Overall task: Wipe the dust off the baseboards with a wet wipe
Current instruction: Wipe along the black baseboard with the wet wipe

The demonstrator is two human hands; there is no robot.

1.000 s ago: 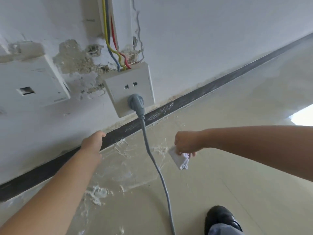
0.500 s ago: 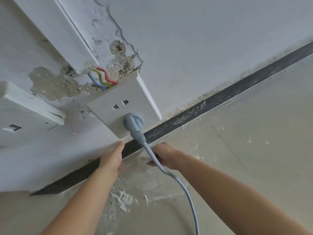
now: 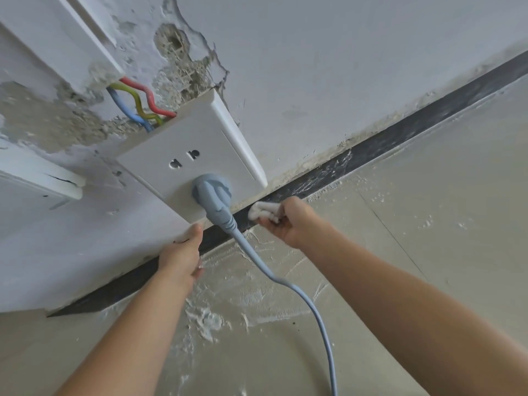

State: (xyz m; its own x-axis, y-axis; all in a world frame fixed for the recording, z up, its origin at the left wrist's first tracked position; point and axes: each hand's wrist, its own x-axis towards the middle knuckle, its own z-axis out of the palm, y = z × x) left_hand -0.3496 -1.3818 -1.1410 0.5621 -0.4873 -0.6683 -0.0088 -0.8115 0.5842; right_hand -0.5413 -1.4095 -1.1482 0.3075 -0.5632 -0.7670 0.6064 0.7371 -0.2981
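Observation:
A dark baseboard (image 3: 405, 130) runs diagonally from lower left to upper right where the white wall meets the beige floor, with white smears on it. My right hand (image 3: 288, 220) holds a bunched white wet wipe (image 3: 261, 208) pressed against the baseboard just right of the plug. My left hand (image 3: 183, 252) rests flat with its fingers against the wall and baseboard, left of the cable, holding nothing.
A white wall socket (image 3: 197, 155) sticks out above the baseboard with a blue-grey plug (image 3: 213, 192) in it. Its cable (image 3: 285, 281) hangs between my arms across the floor. Exposed coloured wires (image 3: 140, 101) and broken plaster lie above. White dust smears cover the floor (image 3: 228, 295).
The view has moved closer to the wall. My right hand has brought the wipe up from above the floor onto the baseboard. My left hand has stayed against the wall.

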